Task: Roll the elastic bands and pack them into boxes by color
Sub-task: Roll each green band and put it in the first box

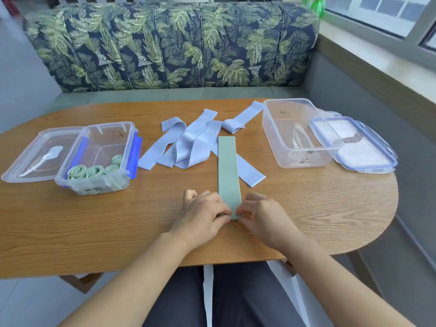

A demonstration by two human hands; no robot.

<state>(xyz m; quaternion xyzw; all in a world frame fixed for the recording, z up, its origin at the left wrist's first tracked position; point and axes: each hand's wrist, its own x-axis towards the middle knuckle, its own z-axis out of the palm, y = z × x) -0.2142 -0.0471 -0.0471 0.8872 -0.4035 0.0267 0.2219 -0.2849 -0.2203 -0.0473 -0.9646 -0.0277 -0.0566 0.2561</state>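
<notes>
The near end of the green band (228,175), laid flat on the table (94,227), is pinched by the left hand (203,213) and right hand (262,215), close together. A tight, square first turn is best made, edges kept aligned. Beyond, about five blue bands (188,145) lie loose. Four green rolls (94,172) are counted in the left box (99,159); the right box (297,133) looks empty. Two lids lie alongside.
</notes>
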